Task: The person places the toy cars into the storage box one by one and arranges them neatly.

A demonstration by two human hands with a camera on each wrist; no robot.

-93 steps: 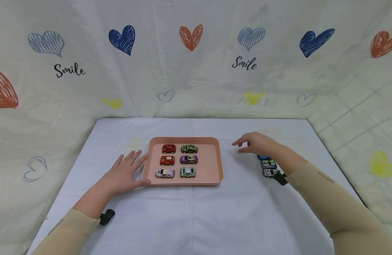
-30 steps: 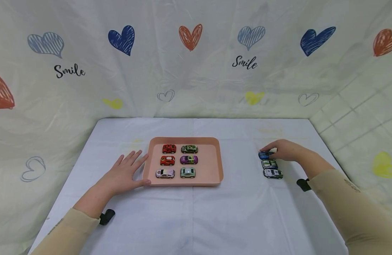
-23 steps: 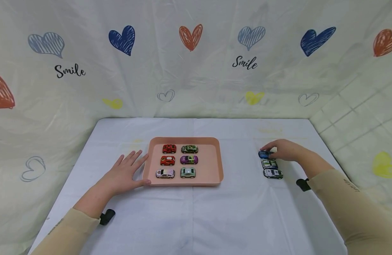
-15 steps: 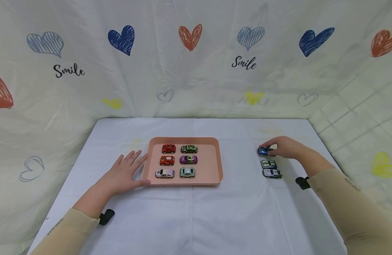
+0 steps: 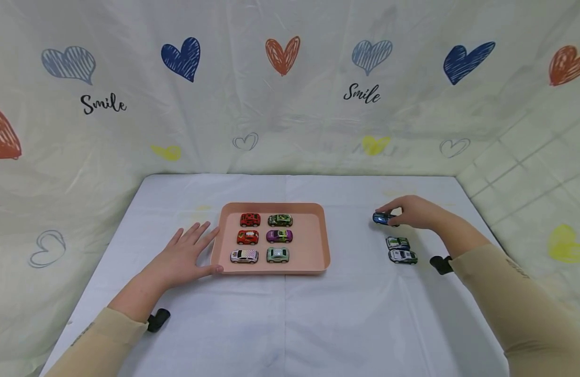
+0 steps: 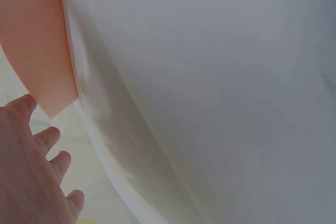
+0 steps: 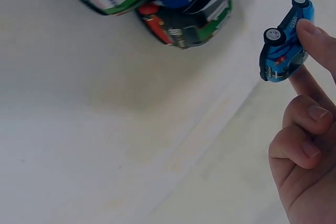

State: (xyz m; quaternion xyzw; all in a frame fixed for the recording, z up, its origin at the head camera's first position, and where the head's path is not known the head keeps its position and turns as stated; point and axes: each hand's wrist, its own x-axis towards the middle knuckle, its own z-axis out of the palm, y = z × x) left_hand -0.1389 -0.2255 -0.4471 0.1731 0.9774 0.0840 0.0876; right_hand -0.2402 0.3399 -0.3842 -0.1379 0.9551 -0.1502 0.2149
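My right hand (image 5: 414, 213) pinches a blue toy car (image 5: 383, 218) between thumb and fingers, above the right part of the table. The right wrist view shows the blue toy car (image 7: 286, 43) from its side, white-hubbed wheels visible. Below that hand, a green-and-white toy car (image 5: 397, 243) and a white toy car (image 5: 403, 256) stand side by side. My left hand (image 5: 183, 260), fingers spread, touches the left edge of a pink tray (image 5: 311, 241). Inside it several toy cars form two columns, among them a purple car (image 5: 279, 236) and a red car (image 5: 248, 237).
A white cloth (image 5: 290, 324) covers the table. Behind it hangs a pale curtain (image 5: 309, 120) printed with hearts. The right side of the tray holds no cars. A black wrist camera (image 5: 441, 264) sits by the right sleeve.
The right hand came over to the row of cars, took the blue toy car from its far end, and lifted it slightly left and away. The left hand stayed at the tray.
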